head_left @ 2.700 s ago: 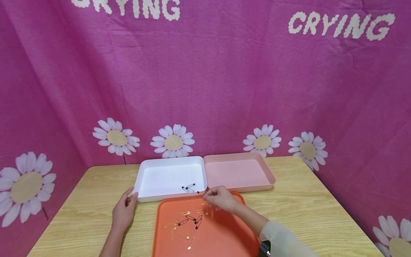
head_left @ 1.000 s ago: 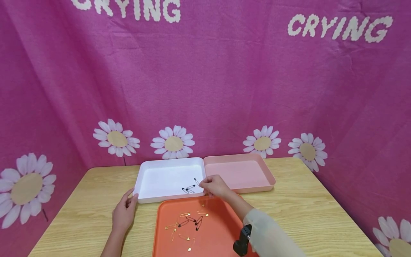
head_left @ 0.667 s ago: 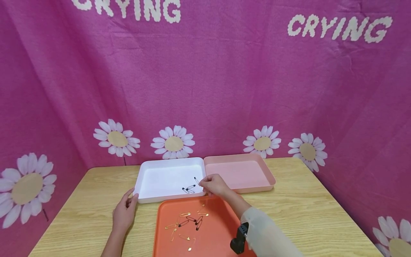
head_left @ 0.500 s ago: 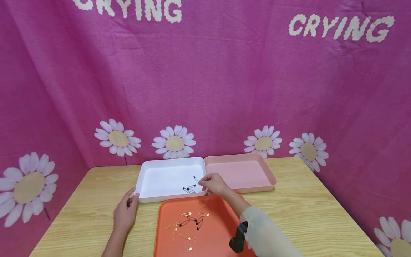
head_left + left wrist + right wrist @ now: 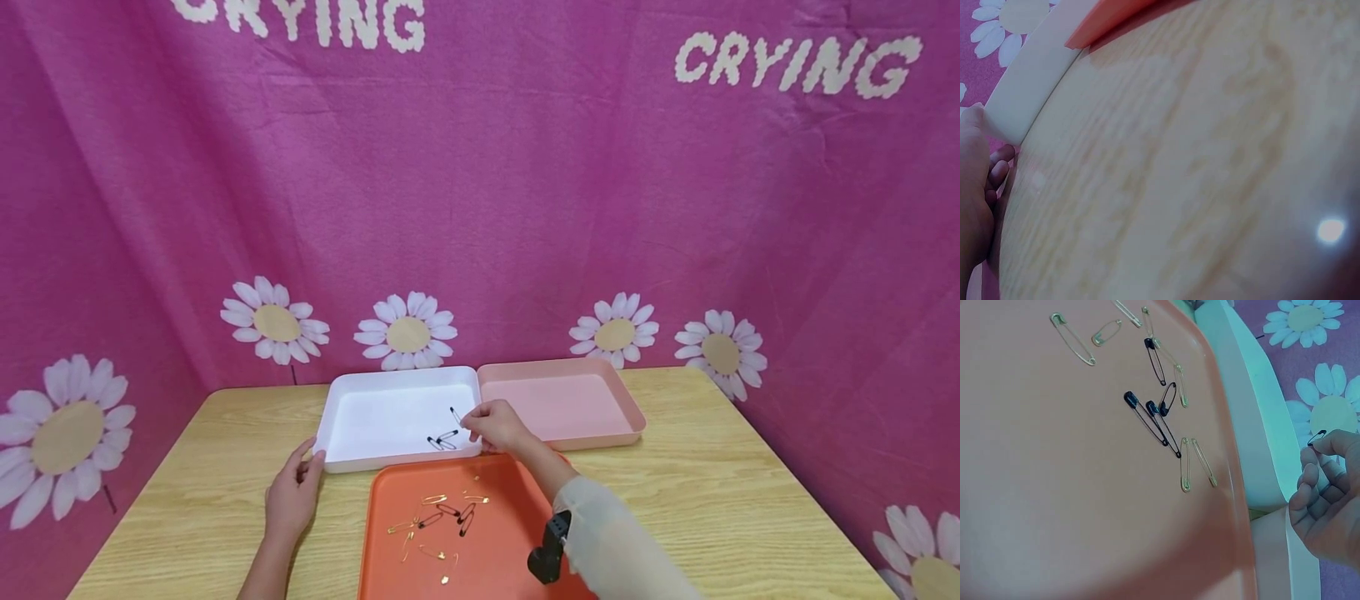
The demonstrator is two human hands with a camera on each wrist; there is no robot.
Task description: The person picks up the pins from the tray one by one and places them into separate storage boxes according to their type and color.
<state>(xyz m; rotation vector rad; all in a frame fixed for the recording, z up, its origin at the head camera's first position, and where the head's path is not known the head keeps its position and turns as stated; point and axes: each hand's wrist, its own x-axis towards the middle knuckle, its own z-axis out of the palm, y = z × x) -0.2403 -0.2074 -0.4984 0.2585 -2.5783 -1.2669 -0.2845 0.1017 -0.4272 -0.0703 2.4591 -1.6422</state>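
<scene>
My right hand [image 5: 498, 423] pinches a black safety pin [image 5: 455, 414] between thumb and fingertips, over the right end of the white tray [image 5: 375, 461]. In the right wrist view, the held pin's black end pokes out above the thumb. Inside the white tray, near its front right, lie several black safety pins [image 5: 442, 441]. My left hand [image 5: 291, 500] holds that tray's front left corner, its thumb at the front and fingers curled along the left side. On the orange tray [image 5: 517, 558], black safety pins [image 5: 1147, 419] and gold safety pins [image 5: 1072, 339] are scattered.
A pink tray [image 5: 562, 404] stands against the right end of the white one. Both are at the back of the wooden table [image 5: 720, 483], before a purple cloth [image 5: 510, 208] with daisies. The orange tray lies in front of them.
My right hand has carried the black safety pin from above the orange tray's back edge, up and slightly left, over the white tray. The left hand stays at the corner.
</scene>
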